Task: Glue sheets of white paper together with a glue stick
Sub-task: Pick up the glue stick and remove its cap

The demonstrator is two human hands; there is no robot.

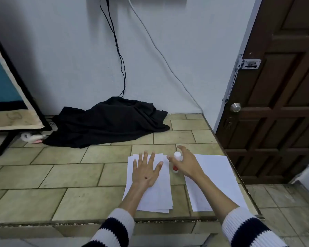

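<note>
A stack of white paper sheets (pixel 161 193) lies on the tiled platform (pixel 78 175). My left hand (pixel 146 171) rests flat on its upper part with fingers spread. A second white sheet (pixel 219 179) lies to the right. Between the two papers stands a white glue stick (pixel 176 162) with a red label, upright. My right hand (pixel 186 162) is curved around the glue stick, thumb on its left and fingers over its top right; whether it grips the stick firmly I cannot tell.
A black cloth (pixel 107 122) is heaped against the wall at the back. A black-framed board (pixel 9 97) leans at the left. The platform's right edge (pixel 239 175) drops to a lower floor by a brown door (pixel 278 86). Cables (pixel 119 50) hang down the wall.
</note>
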